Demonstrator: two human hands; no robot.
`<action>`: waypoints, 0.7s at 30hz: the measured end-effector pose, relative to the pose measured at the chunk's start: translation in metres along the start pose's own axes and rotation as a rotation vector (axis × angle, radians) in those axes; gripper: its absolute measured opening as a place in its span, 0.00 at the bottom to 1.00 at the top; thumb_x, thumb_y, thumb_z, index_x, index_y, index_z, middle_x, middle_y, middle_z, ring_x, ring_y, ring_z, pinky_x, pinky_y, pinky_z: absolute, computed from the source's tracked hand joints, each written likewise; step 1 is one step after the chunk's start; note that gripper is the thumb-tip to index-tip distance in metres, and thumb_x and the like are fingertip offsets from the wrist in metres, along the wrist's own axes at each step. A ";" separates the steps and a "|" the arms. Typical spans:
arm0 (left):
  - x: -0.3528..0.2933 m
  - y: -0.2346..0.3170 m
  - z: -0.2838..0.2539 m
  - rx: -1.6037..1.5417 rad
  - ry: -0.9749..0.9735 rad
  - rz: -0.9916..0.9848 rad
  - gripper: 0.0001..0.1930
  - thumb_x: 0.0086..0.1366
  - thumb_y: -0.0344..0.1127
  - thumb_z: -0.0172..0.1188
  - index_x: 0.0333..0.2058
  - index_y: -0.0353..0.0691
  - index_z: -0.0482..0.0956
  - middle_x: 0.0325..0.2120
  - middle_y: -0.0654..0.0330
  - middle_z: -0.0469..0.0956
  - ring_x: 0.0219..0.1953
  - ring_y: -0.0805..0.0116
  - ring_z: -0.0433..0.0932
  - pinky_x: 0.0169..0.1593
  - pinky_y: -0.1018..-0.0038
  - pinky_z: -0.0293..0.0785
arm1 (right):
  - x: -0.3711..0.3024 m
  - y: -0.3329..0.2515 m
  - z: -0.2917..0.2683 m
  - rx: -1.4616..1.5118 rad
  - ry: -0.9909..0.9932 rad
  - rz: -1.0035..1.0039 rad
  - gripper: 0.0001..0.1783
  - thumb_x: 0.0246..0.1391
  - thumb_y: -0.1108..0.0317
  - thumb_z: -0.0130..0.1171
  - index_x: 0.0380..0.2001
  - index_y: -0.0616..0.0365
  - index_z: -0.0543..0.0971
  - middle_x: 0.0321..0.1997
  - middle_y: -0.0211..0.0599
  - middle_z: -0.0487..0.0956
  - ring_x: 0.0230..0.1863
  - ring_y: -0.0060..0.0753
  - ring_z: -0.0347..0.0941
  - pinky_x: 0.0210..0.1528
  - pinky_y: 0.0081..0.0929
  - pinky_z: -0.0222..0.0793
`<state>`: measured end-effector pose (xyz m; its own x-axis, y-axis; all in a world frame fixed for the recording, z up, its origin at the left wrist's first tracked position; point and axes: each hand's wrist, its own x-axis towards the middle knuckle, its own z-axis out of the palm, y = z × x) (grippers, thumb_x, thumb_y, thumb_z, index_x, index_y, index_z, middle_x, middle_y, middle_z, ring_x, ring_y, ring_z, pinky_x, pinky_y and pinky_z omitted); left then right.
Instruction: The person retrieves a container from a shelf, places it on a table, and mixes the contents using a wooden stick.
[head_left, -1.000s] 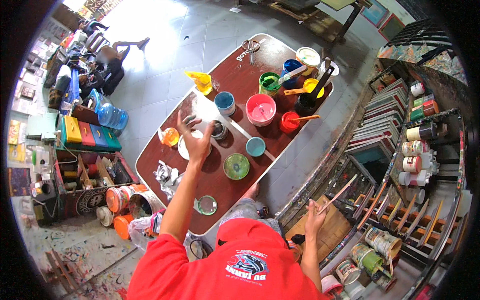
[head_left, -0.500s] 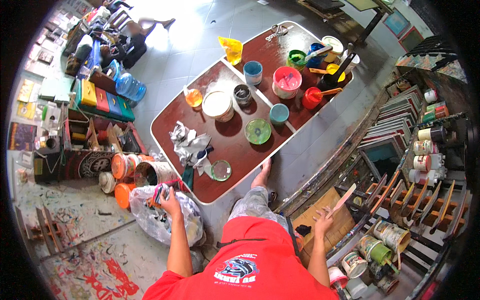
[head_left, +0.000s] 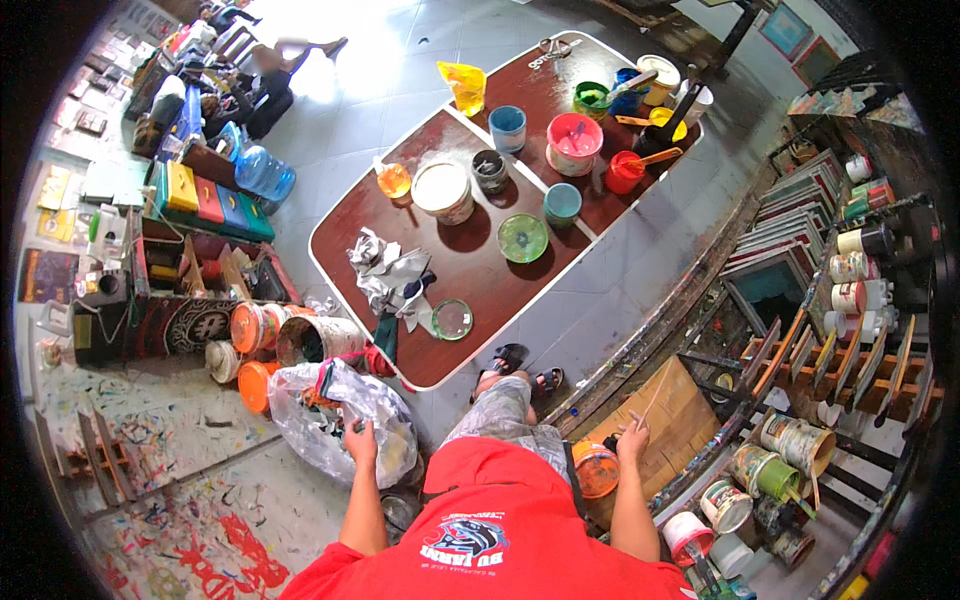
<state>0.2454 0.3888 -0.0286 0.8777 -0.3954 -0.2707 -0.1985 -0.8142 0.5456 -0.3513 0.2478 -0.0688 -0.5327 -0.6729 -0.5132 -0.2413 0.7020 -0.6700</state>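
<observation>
My left hand [head_left: 361,440] is beside a clear plastic bag [head_left: 400,415] on the floor, its fingers loosely apart and nothing seen in them. A small dark and red crumpled piece [head_left: 325,376] is at the bag's mouth, apart from the hand; its kind is unclear. On the right, my right hand [head_left: 632,438] grips a thin pale spatula [head_left: 653,388], seen edge-on and pointing up and away. Below that hand is an orange-lidded bucket [head_left: 597,472], next to a brown cardboard sheet [head_left: 668,432].
Ahead stands a brown table [head_left: 370,232] with paint tubs, a white bucket [head_left: 442,192], a green-lidded tub [head_left: 523,238] and crumpled grey cloth [head_left: 385,272]. Several used buckets [head_left: 320,340] stand left. A rack [head_left: 775,358] of squeegees and paint cans lines the right.
My left hand has let go of the crumpled piece and drawn back toward me. My right hand has shifted slightly left, turning the spatula edge-on. My body has stepped, and the view has shifted.
</observation>
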 end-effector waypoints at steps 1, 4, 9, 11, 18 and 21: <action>0.003 0.003 0.000 0.011 0.000 0.020 0.21 0.57 0.40 0.68 0.46 0.31 0.81 0.38 0.51 0.82 0.40 0.58 0.81 0.46 0.66 0.75 | -0.005 0.010 0.003 0.014 -0.015 0.067 0.16 0.69 0.69 0.41 0.50 0.59 0.78 0.46 0.42 0.78 0.35 0.33 0.81 0.24 0.26 0.79; 0.010 0.022 -0.012 0.017 -0.003 0.080 0.21 0.58 0.40 0.67 0.45 0.31 0.80 0.38 0.48 0.83 0.41 0.58 0.81 0.47 0.66 0.75 | -0.003 0.080 0.012 0.093 -0.071 0.160 0.16 0.69 0.69 0.41 0.50 0.58 0.77 0.40 0.42 0.79 0.30 0.32 0.80 0.23 0.29 0.80; 0.011 0.115 0.004 0.138 -0.162 0.388 0.16 0.61 0.39 0.65 0.44 0.36 0.83 0.38 0.51 0.84 0.35 0.59 0.83 0.43 0.66 0.77 | -0.010 0.151 0.032 -0.100 -0.061 0.140 0.16 0.68 0.70 0.40 0.49 0.58 0.77 0.39 0.45 0.80 0.25 0.33 0.80 0.20 0.30 0.79; 0.025 0.154 0.021 0.193 -0.247 0.646 0.13 0.60 0.35 0.65 0.43 0.41 0.85 0.37 0.54 0.82 0.40 0.57 0.81 0.47 0.66 0.76 | -0.008 0.153 0.036 -0.130 -0.063 0.174 0.15 0.67 0.70 0.41 0.46 0.60 0.78 0.38 0.48 0.80 0.24 0.38 0.80 0.20 0.31 0.78; 0.121 0.233 0.099 0.599 -0.095 1.290 0.22 0.62 0.41 0.59 0.55 0.46 0.76 0.63 0.55 0.67 0.63 0.50 0.65 0.61 0.51 0.63 | -0.043 0.009 0.063 -0.085 0.042 0.175 0.15 0.69 0.68 0.41 0.50 0.59 0.76 0.35 0.46 0.81 0.25 0.40 0.81 0.18 0.32 0.78; 0.160 0.230 0.123 0.617 -0.112 1.373 0.23 0.63 0.42 0.59 0.56 0.47 0.76 0.64 0.58 0.67 0.64 0.50 0.64 0.63 0.48 0.61 | -0.061 -0.016 0.086 -0.026 0.091 0.046 0.16 0.69 0.68 0.40 0.52 0.59 0.74 0.41 0.45 0.79 0.25 0.36 0.80 0.18 0.27 0.77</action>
<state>0.2870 0.0858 -0.0437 -0.1679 -0.9821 0.0855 -0.9853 0.1698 0.0161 -0.2451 0.2575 -0.0732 -0.6150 -0.6168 -0.4913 -0.2353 0.7381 -0.6323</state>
